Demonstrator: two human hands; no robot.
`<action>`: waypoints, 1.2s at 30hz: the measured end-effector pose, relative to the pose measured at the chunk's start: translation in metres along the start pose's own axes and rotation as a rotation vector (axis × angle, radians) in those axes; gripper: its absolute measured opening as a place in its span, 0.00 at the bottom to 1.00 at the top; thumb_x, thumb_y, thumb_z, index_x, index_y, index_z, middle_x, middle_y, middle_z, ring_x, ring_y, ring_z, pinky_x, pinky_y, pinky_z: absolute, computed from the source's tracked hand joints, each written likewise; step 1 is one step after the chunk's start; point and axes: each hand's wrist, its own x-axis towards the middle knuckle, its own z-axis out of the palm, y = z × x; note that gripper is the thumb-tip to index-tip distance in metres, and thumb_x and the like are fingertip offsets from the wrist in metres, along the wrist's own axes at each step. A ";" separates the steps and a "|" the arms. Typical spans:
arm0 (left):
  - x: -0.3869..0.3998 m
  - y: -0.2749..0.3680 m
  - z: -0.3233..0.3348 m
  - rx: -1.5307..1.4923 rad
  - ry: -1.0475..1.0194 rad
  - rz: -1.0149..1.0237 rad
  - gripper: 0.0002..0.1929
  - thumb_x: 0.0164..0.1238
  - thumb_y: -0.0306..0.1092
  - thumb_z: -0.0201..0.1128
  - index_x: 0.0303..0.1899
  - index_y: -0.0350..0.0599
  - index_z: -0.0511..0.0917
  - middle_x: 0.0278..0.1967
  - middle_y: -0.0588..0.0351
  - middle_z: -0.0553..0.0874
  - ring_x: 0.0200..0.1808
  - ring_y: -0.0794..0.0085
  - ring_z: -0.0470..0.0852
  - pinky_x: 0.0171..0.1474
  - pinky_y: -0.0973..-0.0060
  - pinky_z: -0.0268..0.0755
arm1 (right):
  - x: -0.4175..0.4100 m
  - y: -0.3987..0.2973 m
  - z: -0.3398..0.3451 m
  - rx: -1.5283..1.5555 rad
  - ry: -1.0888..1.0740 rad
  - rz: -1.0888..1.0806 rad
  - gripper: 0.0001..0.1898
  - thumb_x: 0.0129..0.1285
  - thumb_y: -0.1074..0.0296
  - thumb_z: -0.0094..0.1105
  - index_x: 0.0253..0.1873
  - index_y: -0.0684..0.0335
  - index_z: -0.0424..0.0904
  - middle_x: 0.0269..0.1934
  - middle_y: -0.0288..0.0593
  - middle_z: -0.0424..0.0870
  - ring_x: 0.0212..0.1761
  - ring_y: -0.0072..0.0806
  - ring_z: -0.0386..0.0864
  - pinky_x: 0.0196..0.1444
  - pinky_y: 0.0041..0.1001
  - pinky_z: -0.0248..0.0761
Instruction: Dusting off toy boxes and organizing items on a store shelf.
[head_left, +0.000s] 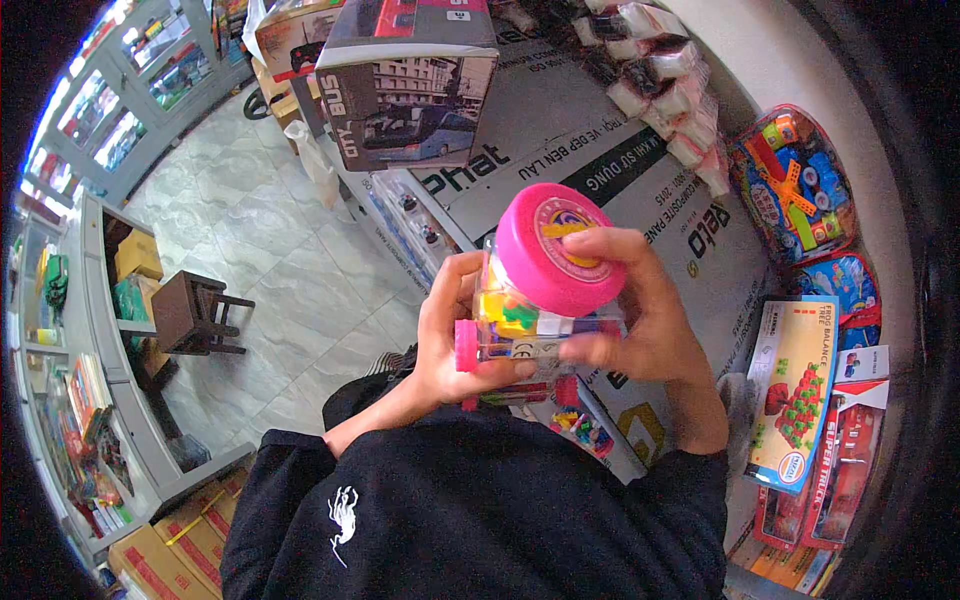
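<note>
A clear plastic toy jar (510, 319) with coloured pieces inside is held up in front of my chest. Its large round pink lid (559, 247) bears a printed label and faces up towards me. My left hand (450, 337) grips the jar from the left, beside a small pink disc (466, 346) on its side. My right hand (637, 315), slightly blurred, holds the jar from the right, a finger or thumb resting on top of the lid. Beneath the jar, a clear pack of small coloured pieces (581, 431) is partly visible; what it rests on is hard to tell.
Printed composite panels (555, 142) form the surface ahead, with a toy bus box (409, 112) on it. Along the right wall are a frog balance game box (793, 390), toy truck boxes (844, 472) and a toy backpack pack (795, 184). A dark stool (191, 311) stands left.
</note>
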 end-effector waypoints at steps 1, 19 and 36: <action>0.001 -0.002 -0.003 0.069 -0.046 0.011 0.39 0.36 0.30 0.72 0.53 0.35 0.58 0.42 0.50 0.76 0.44 0.71 0.76 0.48 0.74 0.67 | 0.000 -0.002 0.000 0.001 0.002 0.002 0.35 0.42 0.67 0.69 0.58 0.63 0.62 0.53 0.43 0.67 0.57 0.30 0.66 0.60 0.30 0.58; 0.023 0.004 -0.014 0.183 -0.152 -0.007 0.34 0.52 0.42 0.59 0.58 0.38 0.56 0.47 0.46 0.75 0.45 0.66 0.76 0.51 0.70 0.64 | -0.009 -0.009 -0.077 -0.514 0.751 -0.189 0.28 0.50 0.74 0.61 0.58 0.69 0.63 0.55 0.47 0.68 0.55 0.30 0.67 0.59 0.28 0.58; 0.053 0.004 -0.024 0.395 -0.100 0.100 0.14 0.53 0.28 0.59 0.41 0.34 0.72 0.36 0.52 0.81 0.38 0.74 0.80 0.43 0.77 0.71 | -0.002 0.004 -0.101 -0.269 0.917 -0.292 0.33 0.45 0.72 0.65 0.59 0.71 0.62 0.52 0.46 0.72 0.51 0.30 0.72 0.54 0.29 0.64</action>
